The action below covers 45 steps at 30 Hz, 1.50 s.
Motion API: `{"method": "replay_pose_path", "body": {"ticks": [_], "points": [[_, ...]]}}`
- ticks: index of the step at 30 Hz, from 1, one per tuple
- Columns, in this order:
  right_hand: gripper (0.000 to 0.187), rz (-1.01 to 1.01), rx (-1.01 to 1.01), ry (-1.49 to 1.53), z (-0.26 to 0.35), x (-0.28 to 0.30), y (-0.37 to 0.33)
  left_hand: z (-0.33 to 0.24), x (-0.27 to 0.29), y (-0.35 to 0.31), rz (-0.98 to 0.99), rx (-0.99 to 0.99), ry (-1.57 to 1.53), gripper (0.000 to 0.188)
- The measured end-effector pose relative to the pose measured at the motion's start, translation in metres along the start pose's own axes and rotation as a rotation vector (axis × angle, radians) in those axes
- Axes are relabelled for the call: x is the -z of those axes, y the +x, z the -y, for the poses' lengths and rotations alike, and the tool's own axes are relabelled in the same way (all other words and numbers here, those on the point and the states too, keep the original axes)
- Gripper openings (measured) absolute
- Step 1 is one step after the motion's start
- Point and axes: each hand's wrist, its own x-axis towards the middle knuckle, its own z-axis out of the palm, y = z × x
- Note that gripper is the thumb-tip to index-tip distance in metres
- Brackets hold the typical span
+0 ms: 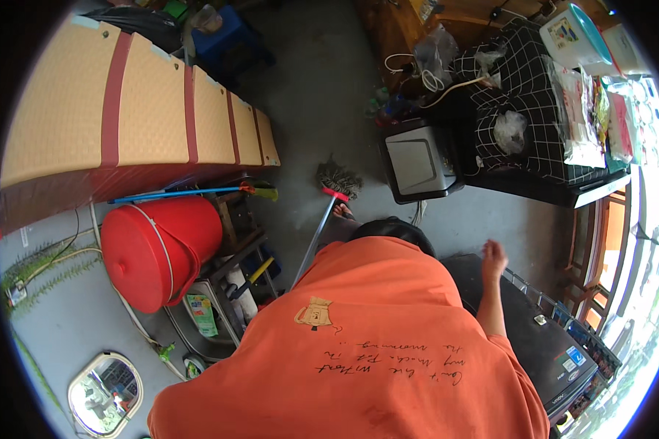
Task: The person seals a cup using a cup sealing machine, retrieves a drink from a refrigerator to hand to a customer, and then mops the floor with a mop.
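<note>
Your mop rests head-down on floor, ahead of your foot, between bin and tan panels. Handle slants back, vanishing behind your shirt. Your left hand out of view; cannot tell whether its fingers grip handle. Your right hand raised over black case, fingers loosely curled, nothing seen in grasp; how tightly closed, cannot tell. Judged underway, not finished: mop out, head down. No wet edge discernible, so covered and remaining stretches unclear.

I see the right hand half curled near one edge of the black box; a mop touches the grey floor.
</note>
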Motion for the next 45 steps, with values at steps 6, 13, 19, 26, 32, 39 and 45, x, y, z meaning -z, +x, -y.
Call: {"method": "replay_pose_path", "body": {"ticks": [6, 13, 19, 26, 32, 39, 45], "points": [[0.014, -0.642, 0.544, -0.149, 0.127, 0.118, 0.086, -0.032, -0.028, 0.036, -0.063, -0.042, -0.086, 0.087], [0.018, -0.658, 0.837, 0.179, 0.162, 0.193, 0.195, -0.141, -0.118, 0.020, -0.156, 0.062, -0.267, 0.089], [0.014, -0.056, 1.355, 0.277, 0.206, 0.184, 0.229, -0.366, -0.077, -0.043, 0.074, 0.464, -0.525, 0.088], [0.004, 0.327, 1.316, 0.712, 0.190, 0.195, 0.251, -0.414, -0.126, -0.182, 0.208, 0.686, -0.190, 0.092], [0.009, 0.482, 1.372, 0.540, 0.196, 0.198, 0.253, -0.394, -0.070, -0.231, -0.238, 0.598, 0.550, 0.031], [0.011, 0.491, 1.316, 0.369, 0.193, 0.199, 0.243, -0.458, 0.024, -0.212, -0.656, 0.498, 0.910, 0.012], [0.012, 0.403, 1.333, 0.408, 0.187, 0.189, 0.248, -0.514, -0.024, -0.234, 0.310, 0.766, -0.591, 0.039]]}}
